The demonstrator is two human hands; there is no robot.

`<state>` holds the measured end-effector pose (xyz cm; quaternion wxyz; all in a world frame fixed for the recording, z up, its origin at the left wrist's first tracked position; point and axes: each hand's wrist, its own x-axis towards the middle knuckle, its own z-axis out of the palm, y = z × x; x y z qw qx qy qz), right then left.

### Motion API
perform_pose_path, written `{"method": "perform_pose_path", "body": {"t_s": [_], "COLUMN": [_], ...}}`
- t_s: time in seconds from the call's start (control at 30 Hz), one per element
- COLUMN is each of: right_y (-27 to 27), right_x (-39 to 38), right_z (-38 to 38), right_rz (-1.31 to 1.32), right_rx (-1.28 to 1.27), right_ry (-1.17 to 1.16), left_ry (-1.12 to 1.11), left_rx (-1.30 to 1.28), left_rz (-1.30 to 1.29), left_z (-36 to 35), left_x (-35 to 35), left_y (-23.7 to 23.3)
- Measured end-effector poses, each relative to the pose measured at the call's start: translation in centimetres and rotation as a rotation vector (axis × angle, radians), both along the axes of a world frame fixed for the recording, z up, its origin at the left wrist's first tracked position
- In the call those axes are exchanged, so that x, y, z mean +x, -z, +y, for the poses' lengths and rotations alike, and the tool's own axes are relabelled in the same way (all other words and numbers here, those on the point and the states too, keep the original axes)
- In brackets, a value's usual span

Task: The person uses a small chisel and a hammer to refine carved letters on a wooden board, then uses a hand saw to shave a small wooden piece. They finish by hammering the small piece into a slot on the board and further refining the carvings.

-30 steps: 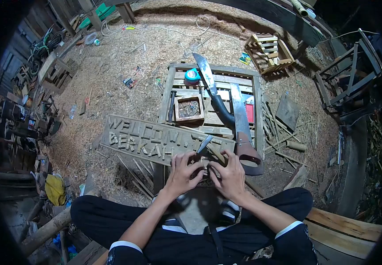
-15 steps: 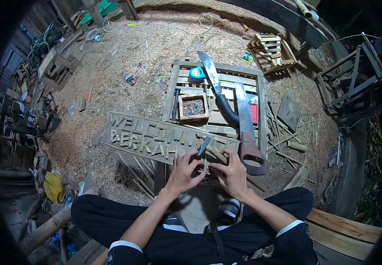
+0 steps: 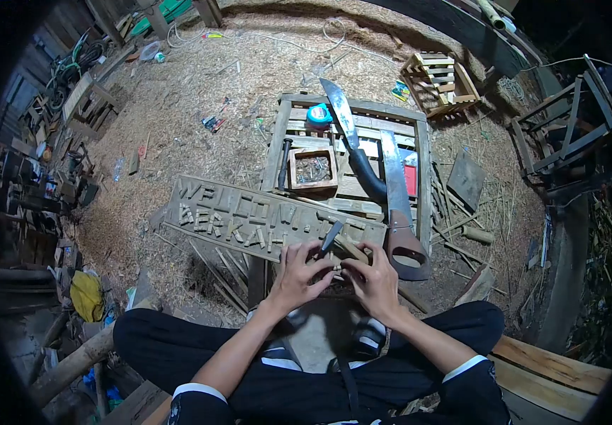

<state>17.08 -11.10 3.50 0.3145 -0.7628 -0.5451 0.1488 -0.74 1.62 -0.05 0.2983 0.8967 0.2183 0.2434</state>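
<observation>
Shifted slightly right, below frame centre; pinching small wood pieces [image 3: 336,268] with left fingers [image 3: 318,267] and right fingers [image 3: 359,268]; might drop them by bumping hammer [image 3: 332,236].

Turquoise-and-white tape measure [image 3: 319,116]; brown saw handle [image 3: 406,248]; yellow cloth [image 3: 87,296]; black trousers [image 3: 178,347]

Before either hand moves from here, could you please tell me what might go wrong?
The small wooden pieces between the left hand and the right hand could slip or shift, with fingertips crowded around them. The hammer lies just beyond the fingers, so a forward reach might knock it. The saw handle sticks out past the near edge of the slatted frame, where the right arm could bump it.
</observation>
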Motion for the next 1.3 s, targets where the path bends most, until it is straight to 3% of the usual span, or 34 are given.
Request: {"method": "perform_pose_path", "body": {"t_s": [0.3, 0.57, 0.63, 0.73, 0.9, 1.1, 1.3], "right_y": [0.4, -0.5, -2.3, -3.4, -2.4, -3.9, -3.3], "right_x": [0.0, 0.4, 0.9, 1.1, 2.3, 2.2, 1.8], "right_z": [0.0, -0.1, 0.0, -0.9, -2.5, -3.1, -3.3], "right_rz": [-0.038, -0.022, 0.209, 0.277, 0.142, 0.102, 0.131], "right_rx": [0.026, 0.043, -0.016, 0.062, 0.047, -0.102, -0.046], "right_ry": [0.000, -0.022, 0.043, 0.084, -0.116, -0.174, -0.141], "left_ry": [0.014, -0.132, -0.122, -0.115, -0.108, -0.089, -0.074], "left_rx": [0.097, 0.118, 0.100, 0.105, 0.213, 0.253, 0.297], "left_rz": [0.055, 0.055, 0.067, 0.063, 0.074, 0.129, 0.116], "left_z": [-0.9, -2.7, -2.7, -2.8, -2.8, -2.9, -2.7], "left_x": [0.0, 0.2, 0.2, 0.0, -0.4, -0.9, -0.9], "left_y": [0.6, 0.8, 0.6, 0.8, 0.9, 1.0, 1.3]}}
